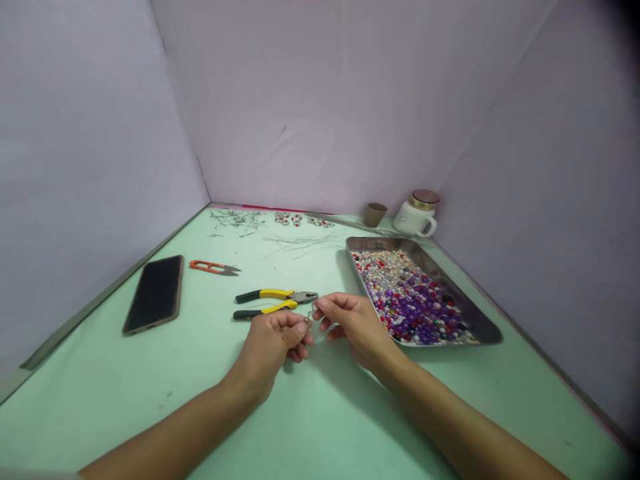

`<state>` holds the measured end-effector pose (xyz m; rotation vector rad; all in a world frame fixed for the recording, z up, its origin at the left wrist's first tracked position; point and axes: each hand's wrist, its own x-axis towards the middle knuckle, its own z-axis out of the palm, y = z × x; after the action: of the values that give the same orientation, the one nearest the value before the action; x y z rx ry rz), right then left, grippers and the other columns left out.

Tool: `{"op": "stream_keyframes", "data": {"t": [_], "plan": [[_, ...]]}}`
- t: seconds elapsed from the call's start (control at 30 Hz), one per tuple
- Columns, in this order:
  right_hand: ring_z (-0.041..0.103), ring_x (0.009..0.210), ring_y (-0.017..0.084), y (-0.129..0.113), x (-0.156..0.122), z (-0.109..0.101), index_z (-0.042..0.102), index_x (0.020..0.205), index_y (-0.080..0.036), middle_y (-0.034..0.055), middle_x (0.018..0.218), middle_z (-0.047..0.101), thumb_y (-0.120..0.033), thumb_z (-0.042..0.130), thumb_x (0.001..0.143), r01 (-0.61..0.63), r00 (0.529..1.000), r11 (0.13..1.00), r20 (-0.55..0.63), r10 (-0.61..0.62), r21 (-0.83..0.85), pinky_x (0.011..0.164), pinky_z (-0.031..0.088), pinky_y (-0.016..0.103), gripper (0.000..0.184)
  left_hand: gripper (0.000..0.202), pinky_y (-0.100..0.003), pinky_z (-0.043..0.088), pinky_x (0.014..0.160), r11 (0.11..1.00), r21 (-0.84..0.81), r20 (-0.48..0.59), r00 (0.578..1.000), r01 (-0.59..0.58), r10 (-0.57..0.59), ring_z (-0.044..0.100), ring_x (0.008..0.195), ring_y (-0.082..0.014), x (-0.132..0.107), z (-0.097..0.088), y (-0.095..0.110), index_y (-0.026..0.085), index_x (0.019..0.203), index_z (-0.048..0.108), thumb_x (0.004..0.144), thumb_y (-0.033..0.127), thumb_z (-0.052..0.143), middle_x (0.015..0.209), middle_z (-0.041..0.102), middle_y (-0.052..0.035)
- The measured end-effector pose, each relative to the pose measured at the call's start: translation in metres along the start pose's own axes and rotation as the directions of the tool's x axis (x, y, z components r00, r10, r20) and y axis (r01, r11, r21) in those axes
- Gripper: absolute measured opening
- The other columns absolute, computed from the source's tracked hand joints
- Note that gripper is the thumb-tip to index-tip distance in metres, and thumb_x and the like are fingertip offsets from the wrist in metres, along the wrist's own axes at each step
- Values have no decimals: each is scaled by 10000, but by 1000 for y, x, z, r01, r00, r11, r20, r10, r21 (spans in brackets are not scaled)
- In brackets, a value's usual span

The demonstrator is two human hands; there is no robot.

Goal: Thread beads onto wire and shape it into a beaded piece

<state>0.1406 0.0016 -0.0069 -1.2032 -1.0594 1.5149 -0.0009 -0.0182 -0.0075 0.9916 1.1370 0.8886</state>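
Both hands meet over the middle of the green table, just in front of the pliers [273, 303] with yellow and black handles. Between them is a small string of clear beads [311, 315], partly hidden by the fingers. My left hand [275, 340] pinches its lower end between thumb and forefinger. The upper end is in the pinch of my right hand [353, 323], whose other fingers curl loosely underneath. A metal tray [480, 330] full of purple, red, white and gold beads lies close to the right of my right hand.
Orange thread snips [214, 268] and a dark phone [155, 293] lie at left. Along the back are a pile of metal pins [237, 220], red-and-clear beaded pieces [287, 219], loose thin wires [303, 243], a brown cup [375, 215] and a lidded white mug [415, 217]. Pale walls enclose the table.
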Motion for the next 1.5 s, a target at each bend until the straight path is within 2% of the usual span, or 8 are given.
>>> {"op": "stream_keyframes", "data": {"t": [0.3,0.47,0.63,0.87,1.0,1.5], "plan": [[492,478,79,1,1,1,593,613,-139,10,622,586,-364,640,625,-16,1000,1000,11,16,1,405,372,191,231,123,-211,329,484,997,77,-5,1000,-19,20,465,474,-79,1,-2,-3,129,601,558,677,224,546,565,579,-9],[493,476,78,2,3,0,604,618,-139,17,641,603,-362,636,625,-25,1000,999,15,24,31,402,378,189,226,109,-214,334,479,999,51,-20,1000,-16,17,469,466,-78,3,-3,-6,134,614,562,675,223,546,575,587,-7],[518,496,88,4,3,-1,634,708,-144,32,673,626,-343,653,612,-15,999,999,47,13,33,408,395,189,222,130,-217,338,474,999,53,-30,1000,2,0,468,459,-82,4,-3,-6,131,614,564,684,239,540,558,576,-7],[524,481,96,6,1,0,629,696,-140,4,571,595,-300,684,570,0,1000,1000,0,0,-4,398,396,193,211,107,-217,332,468,998,61,-42,999,14,-12,469,464,-84,3,1,-4,126,600,558,667,206,538,571,578,-12],[528,497,96,5,1,0,632,723,-140,23,633,619,-260,682,563,-15,1000,1000,17,15,-3,405,401,194,206,111,-221,341,475,998,56,-33,999,3,-1,475,468,-85,4,0,-6,127,614,565,675,217,539,578,582,-11],[500,469,80,17,5,0,617,723,-113,-2,569,584,-286,684,564,-46,998,997,-38,48,60,378,381,174,244,70,-207,344,455,998,40,-27,998,49,-48,479,460,-80,6,0,-6,106,669,568,638,166,554,572,580,-16]]}}
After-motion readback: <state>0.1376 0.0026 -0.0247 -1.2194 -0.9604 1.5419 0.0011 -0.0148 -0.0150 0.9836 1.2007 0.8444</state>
